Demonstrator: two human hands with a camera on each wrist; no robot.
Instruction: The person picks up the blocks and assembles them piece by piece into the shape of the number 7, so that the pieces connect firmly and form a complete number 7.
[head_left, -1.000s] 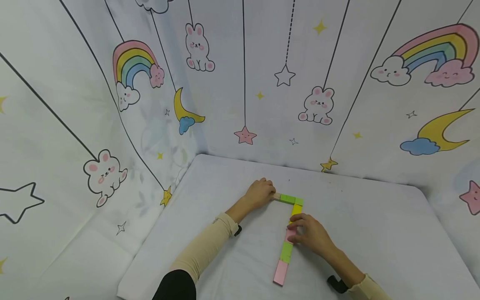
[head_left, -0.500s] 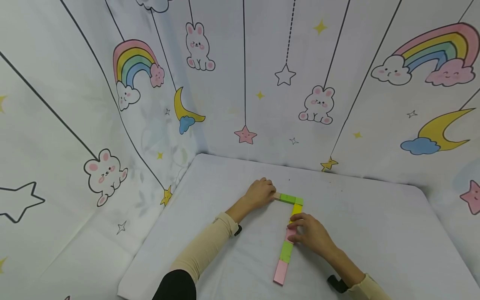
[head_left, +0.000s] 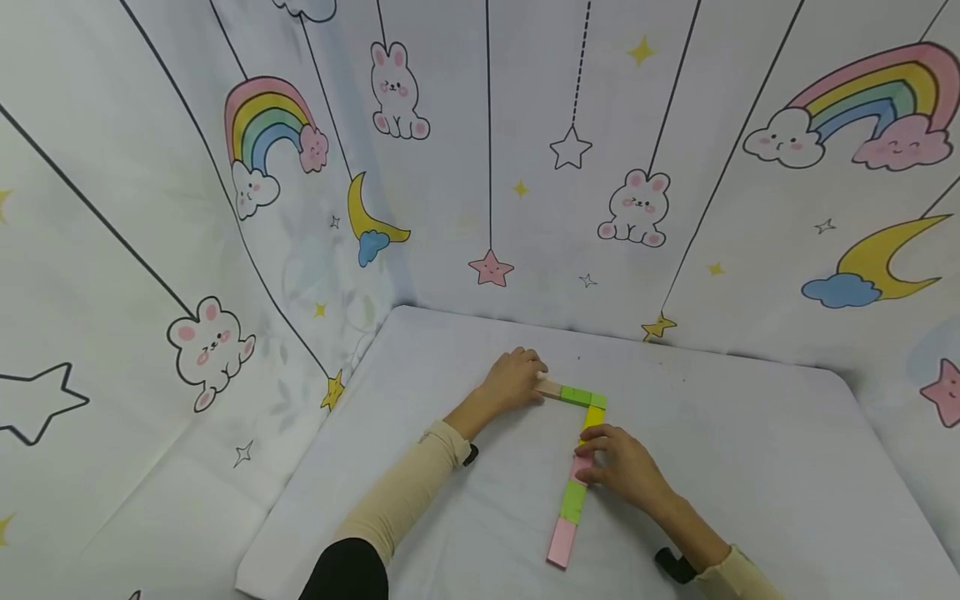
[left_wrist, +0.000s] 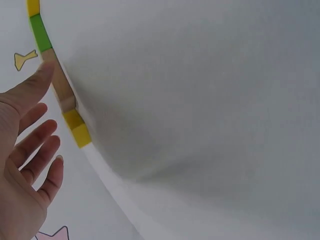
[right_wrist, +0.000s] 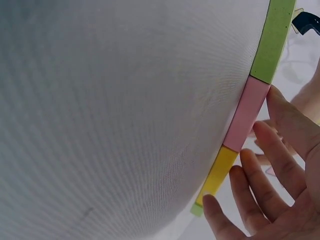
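Observation:
Coloured blocks form a bent row on the white table. My left hand (head_left: 512,382) is at the row's far left end, thumb on a plain wooden block (left_wrist: 60,80) and the other fingers loosely bent, apart from the blocks. Past the wooden block's end is a yellow block (left_wrist: 77,129), which the hand hides in the head view. My right hand (head_left: 628,471) lies along the right side of the longer arm, loosely spread fingertips touching a pink block (right_wrist: 247,112) and a yellow block (right_wrist: 217,172). Neither hand grips a block.
A green block (head_left: 576,396) adjoins the wooden one, and another green block (head_left: 598,402) stands at the corner. Toward the near end lie a green block (head_left: 573,502) and a pink block (head_left: 562,543). A printed curtain (head_left: 450,208) hangs behind the table (head_left: 750,467).
My left hand has shifted slightly left and away from me, uncovering more of the wooden block. The right hand and the visible blocks have stayed in place.

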